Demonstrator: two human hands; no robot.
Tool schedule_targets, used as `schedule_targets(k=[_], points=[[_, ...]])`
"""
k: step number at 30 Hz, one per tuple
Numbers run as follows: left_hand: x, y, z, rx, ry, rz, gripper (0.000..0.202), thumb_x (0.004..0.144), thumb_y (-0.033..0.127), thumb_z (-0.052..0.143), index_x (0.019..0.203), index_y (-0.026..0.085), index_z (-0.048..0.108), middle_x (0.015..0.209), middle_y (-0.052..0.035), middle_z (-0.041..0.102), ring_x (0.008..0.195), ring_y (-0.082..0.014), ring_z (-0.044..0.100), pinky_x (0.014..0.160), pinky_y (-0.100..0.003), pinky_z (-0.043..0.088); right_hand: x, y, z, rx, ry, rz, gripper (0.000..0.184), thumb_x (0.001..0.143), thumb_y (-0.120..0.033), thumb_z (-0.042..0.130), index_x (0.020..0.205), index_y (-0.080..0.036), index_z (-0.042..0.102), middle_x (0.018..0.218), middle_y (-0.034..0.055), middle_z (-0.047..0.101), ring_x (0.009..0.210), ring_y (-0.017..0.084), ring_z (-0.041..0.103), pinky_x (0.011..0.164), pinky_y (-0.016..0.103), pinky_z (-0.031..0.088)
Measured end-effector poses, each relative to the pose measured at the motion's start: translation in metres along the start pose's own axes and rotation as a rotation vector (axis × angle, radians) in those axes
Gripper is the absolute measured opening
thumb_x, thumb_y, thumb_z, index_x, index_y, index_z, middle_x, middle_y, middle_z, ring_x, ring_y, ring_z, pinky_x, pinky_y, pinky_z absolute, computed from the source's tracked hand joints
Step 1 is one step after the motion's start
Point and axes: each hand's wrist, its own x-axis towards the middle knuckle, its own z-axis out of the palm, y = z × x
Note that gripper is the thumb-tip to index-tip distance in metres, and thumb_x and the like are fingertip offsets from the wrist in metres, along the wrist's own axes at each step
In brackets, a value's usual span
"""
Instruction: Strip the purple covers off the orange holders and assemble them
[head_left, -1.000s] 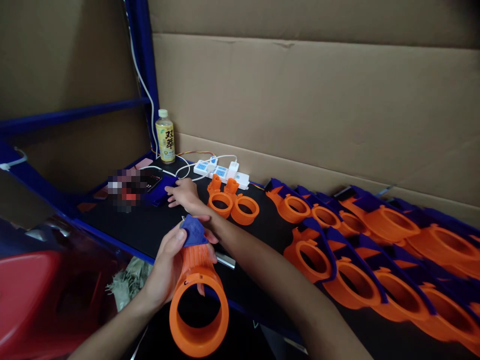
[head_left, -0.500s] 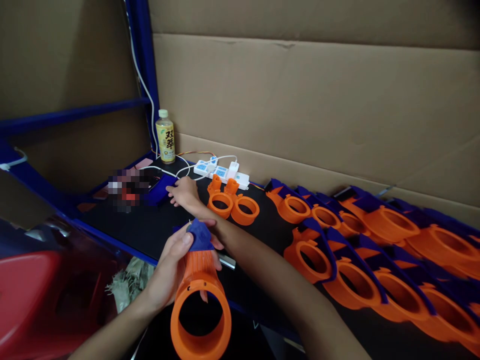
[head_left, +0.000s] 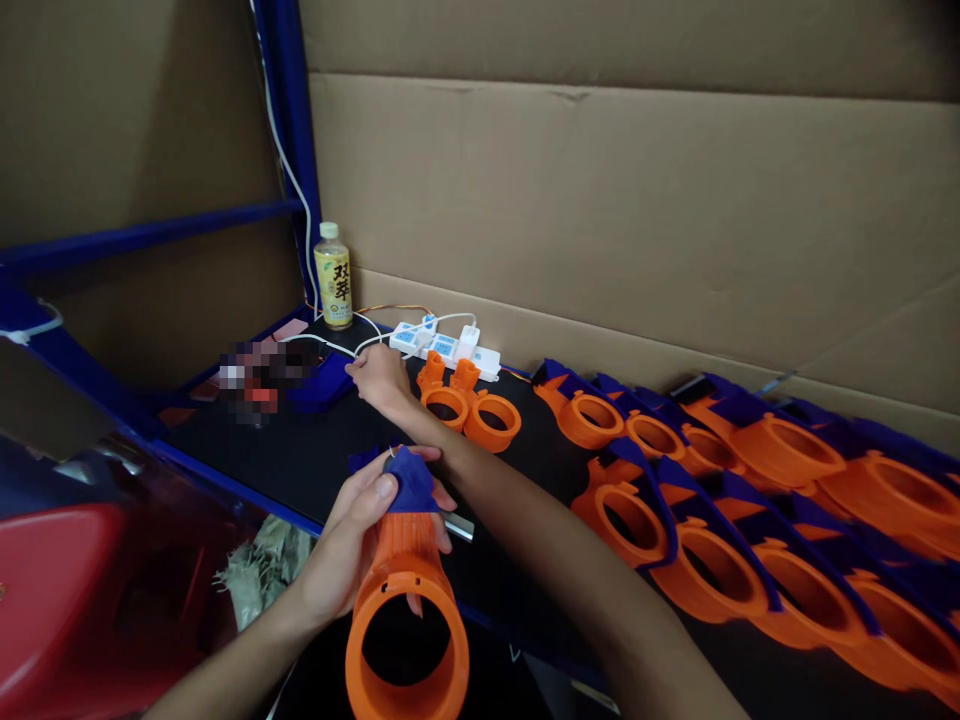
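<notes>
My left hand (head_left: 356, 545) is wrapped round the ribbed neck of an orange plastic ring part (head_left: 405, 625) with a blue piece (head_left: 410, 485) on its top, held low in front of the table edge. My right hand (head_left: 380, 375) reaches far across the black table (head_left: 300, 460) and rests, fingers curled, on a dark blue flat object (head_left: 324, 382) beside the blurred patch. What its fingers grip, if anything, I cannot make out.
Two bare orange rings (head_left: 469, 405) lie by my right wrist. Several orange-and-blue parts (head_left: 720, 490) lie in rows at the right. A white power strip (head_left: 442, 345) with cables and a drink bottle (head_left: 334, 277) stand at the back. A cardboard wall (head_left: 600, 200) rises behind; a red bin (head_left: 67, 590) sits lower left.
My right hand has crept slightly further back and right over the dark blue object. The orange ring part in my left hand has sunk a little lower.
</notes>
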Motion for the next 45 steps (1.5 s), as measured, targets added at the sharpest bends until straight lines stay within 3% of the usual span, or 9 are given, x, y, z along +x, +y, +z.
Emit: schedule_targets(k=[6,11,13,16,19,24,32,40,45], points=[[-0.001,-0.001,0.001,-0.008,-0.020,-0.004,0.047,0.095,0.043,0.051,0.131,0.013,0.057,0.103,-0.0135,0.067,0.080,-0.0227,0.068,0.063,-0.032,0.058,-0.008,0.010,-0.014,-0.268,0.043,-0.179,0.021,0.093,-0.028,0.055,0.103,-0.019,0.071,0.104,0.0115,0.071,0.100,0.024,0.067,0.085,0.035,0.051],[-0.002,-0.003,-0.001,-0.028,-0.035,-0.017,0.044,0.097,0.042,0.048,0.131,0.015,0.057,0.104,-0.0140,0.066,0.079,-0.0235,0.068,0.053,-0.029,0.058,-0.021,0.013,-0.009,-0.407,-0.057,-0.567,0.038,0.091,-0.014,0.054,0.127,-0.024,0.060,0.127,0.0076,0.062,0.110,0.020,0.061,0.091,0.031,0.049],[-0.002,-0.004,-0.002,-0.033,-0.046,-0.018,0.045,0.097,0.042,0.047,0.131,0.016,0.056,0.105,-0.0140,0.065,0.080,-0.0245,0.068,0.047,-0.027,0.057,-0.022,0.012,-0.004,-0.450,-0.097,-0.698,0.043,0.087,-0.007,0.054,0.127,-0.024,0.060,0.131,0.0066,0.058,0.114,0.019,0.058,0.094,0.031,0.048],[-0.003,-0.005,-0.003,-0.033,-0.044,-0.021,0.046,0.097,0.042,0.047,0.134,0.016,0.055,0.105,-0.0140,0.064,0.081,-0.0243,0.068,0.049,-0.028,0.058,-0.017,0.011,0.004,-0.509,-0.119,-0.796,0.035,0.088,-0.004,0.052,0.118,-0.018,0.064,0.125,0.0092,0.060,0.112,0.020,0.057,0.094,0.033,0.047],[-0.003,-0.005,-0.003,-0.029,-0.047,-0.025,0.048,0.096,0.042,0.048,0.136,0.016,0.053,0.105,-0.0140,0.065,0.080,-0.0240,0.068,0.050,-0.028,0.058,-0.012,0.010,0.008,-0.544,-0.113,-0.849,0.029,0.090,-0.003,0.049,0.111,-0.016,0.064,0.118,0.0102,0.061,0.108,0.020,0.056,0.092,0.035,0.047],[-0.001,-0.002,0.000,-0.005,-0.015,-0.009,0.047,0.095,0.042,0.051,0.132,0.013,0.056,0.103,-0.0137,0.067,0.077,-0.0213,0.068,0.064,-0.031,0.057,-0.010,0.010,0.007,-0.550,-0.112,-0.897,0.024,0.092,-0.007,0.050,0.106,-0.018,0.066,0.111,0.0077,0.064,0.105,0.019,0.057,0.086,0.031,0.046],[-0.001,-0.001,0.002,0.008,-0.007,-0.030,0.051,0.094,0.043,0.053,0.133,0.012,0.055,0.102,-0.0150,0.068,0.076,-0.0221,0.068,0.068,-0.032,0.054,-0.008,0.013,0.004,-0.524,-0.094,-0.893,0.020,0.093,-0.014,0.056,0.108,-0.022,0.068,0.111,0.0037,0.065,0.104,0.016,0.058,0.083,0.028,0.045],[-0.001,-0.004,0.000,-0.012,-0.025,-0.050,0.049,0.093,0.043,0.055,0.133,0.014,0.057,0.104,-0.0148,0.068,0.077,-0.0220,0.069,0.065,-0.032,0.055,-0.023,-0.001,0.015,-0.561,-0.034,-0.969,0.038,0.094,-0.048,0.057,0.115,-0.017,0.062,0.122,0.0113,0.059,0.116,0.023,0.051,0.091,0.034,0.047],[-0.002,-0.004,0.000,-0.020,-0.022,-0.042,0.049,0.093,0.043,0.055,0.132,0.014,0.057,0.106,-0.0158,0.068,0.076,-0.0228,0.069,0.063,-0.033,0.056,-0.030,-0.013,0.029,-0.604,-0.010,-0.987,0.034,0.094,-0.045,0.058,0.108,-0.014,0.061,0.117,0.0133,0.061,0.115,0.025,0.050,0.087,0.035,0.049]])
